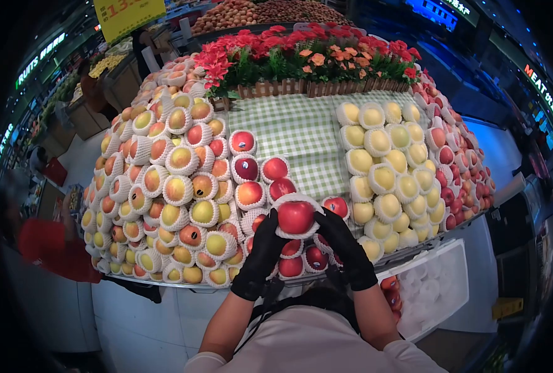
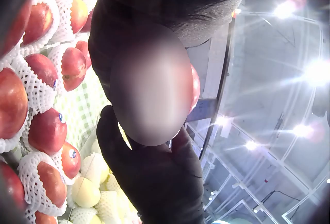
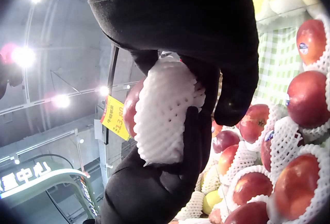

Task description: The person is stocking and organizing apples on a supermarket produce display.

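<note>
Both hands wear black gloves. Between them, in the head view, is a large red apple (image 1: pixel 296 217) in a white foam net, raised above the red apples at the display's front. The left hand (image 1: pixel 261 252) grips its left side and the right hand (image 1: pixel 345 245) its right side. In the right wrist view the white foam net (image 3: pixel 167 110) covers much of the apple, with the left hand (image 3: pixel 149 188) below and the right hand (image 3: pixel 180 23) above. A blurred patch hides most of the apple (image 2: pixel 195 87) in the left wrist view.
Netted apples (image 1: pixel 180 158) are piled left, pale yellow fruit (image 1: pixel 382 177) stands in rows right, and a green checked cloth (image 1: pixel 289 124) lies between. Red flowers (image 1: pixel 270 46) line the back. A white foam box (image 1: pixel 460 273) is at the lower right; a person in red (image 1: pixel 56 248) stands left.
</note>
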A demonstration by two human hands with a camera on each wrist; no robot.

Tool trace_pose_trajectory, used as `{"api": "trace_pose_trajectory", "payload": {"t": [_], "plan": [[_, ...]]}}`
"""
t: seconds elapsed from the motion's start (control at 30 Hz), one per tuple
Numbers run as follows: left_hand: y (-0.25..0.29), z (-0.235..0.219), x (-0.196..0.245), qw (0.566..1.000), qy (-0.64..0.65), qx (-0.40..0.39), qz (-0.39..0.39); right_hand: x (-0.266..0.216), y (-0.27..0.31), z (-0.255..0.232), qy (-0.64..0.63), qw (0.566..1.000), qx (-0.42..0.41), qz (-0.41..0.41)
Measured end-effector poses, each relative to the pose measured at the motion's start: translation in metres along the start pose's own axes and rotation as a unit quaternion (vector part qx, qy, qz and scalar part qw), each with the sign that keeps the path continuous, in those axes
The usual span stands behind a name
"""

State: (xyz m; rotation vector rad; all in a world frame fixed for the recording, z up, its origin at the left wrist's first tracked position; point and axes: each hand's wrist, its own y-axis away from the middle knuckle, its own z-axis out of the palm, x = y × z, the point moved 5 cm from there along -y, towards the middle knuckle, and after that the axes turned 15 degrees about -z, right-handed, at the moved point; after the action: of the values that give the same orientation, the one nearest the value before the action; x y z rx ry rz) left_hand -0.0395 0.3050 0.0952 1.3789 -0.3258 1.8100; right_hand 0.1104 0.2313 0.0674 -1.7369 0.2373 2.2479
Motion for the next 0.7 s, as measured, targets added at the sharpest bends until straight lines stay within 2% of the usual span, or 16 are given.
{"api": "trace_pose_trajectory", "payload": {"t": [0.1,0.23,0.33,0.43,0.53,0.63,0.7], "plan": [[0.000,0.000,0.004,1.000,-0.002,-0.003,0.003,-0.006,0.002,0.002,0.001,1.000,0.006,0.007],[-0.008,0.000,-0.004,0.993,0.104,-0.042,-0.026,0.005,-0.001,-0.001,-0.045,0.999,0.006,-0.019],[-0.008,-0.001,-0.006,0.999,0.011,-0.010,0.029,-0.001,0.002,0.004,-0.096,0.995,0.028,-0.025],[-0.018,-0.005,-0.021,0.989,0.135,-0.027,-0.048,0.002,0.004,0.004,-0.174,0.983,0.061,-0.005],[-0.015,-0.010,-0.026,0.995,0.096,0.024,-0.028,0.005,0.004,0.002,-0.218,0.974,0.069,-0.008],[-0.016,-0.014,-0.022,0.995,0.002,0.096,0.040,0.002,0.007,0.003,-0.233,0.968,0.090,-0.015],[-0.021,-0.023,-0.027,0.982,-0.053,0.179,0.040,0.007,0.007,-0.001,-0.193,0.974,0.116,-0.037]]}}
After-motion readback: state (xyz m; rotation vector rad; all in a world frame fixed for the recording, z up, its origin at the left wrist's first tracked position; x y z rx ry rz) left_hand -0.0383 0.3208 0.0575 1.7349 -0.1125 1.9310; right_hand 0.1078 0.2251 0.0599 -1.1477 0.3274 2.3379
